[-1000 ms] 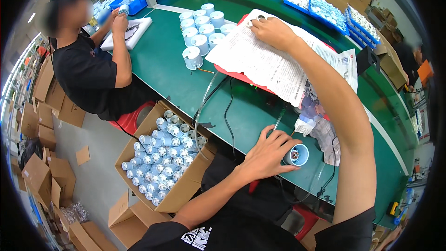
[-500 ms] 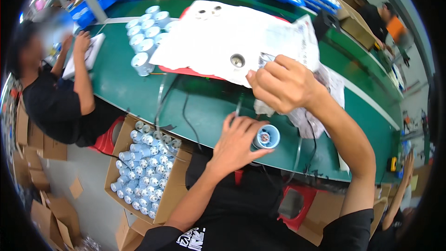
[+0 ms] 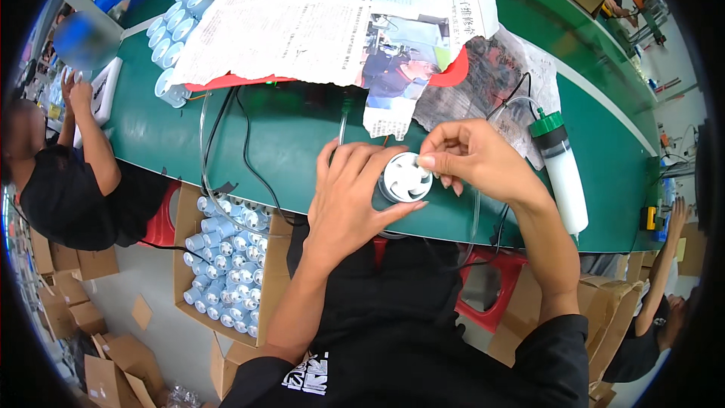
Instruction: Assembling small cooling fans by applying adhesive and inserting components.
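My left hand (image 3: 353, 195) grips a small white round fan-like part (image 3: 405, 179) at the near edge of the green table (image 3: 287, 136). The part's slotted face points up at me. My right hand (image 3: 468, 157) comes in from the right, its thumb and forefinger pinched on a tiny white piece at the part's upper right rim. Both hands meet over the table edge, just below a sheet of newspaper (image 3: 332, 15).
A white syringe-like bottle with a green cap (image 3: 563, 170) lies right of my hands. Clear tubing and black cables (image 3: 226, 143) cross the table. White and blue cylinders (image 3: 172, 38) stand at far left. A cardboard box of the same cylinders (image 3: 226, 257) sits on the floor. A person (image 3: 68, 174) works at left.
My right hand has come back from the newspaper to the part in my left hand. The part is turned so its white slotted face shows instead of its blue open end.
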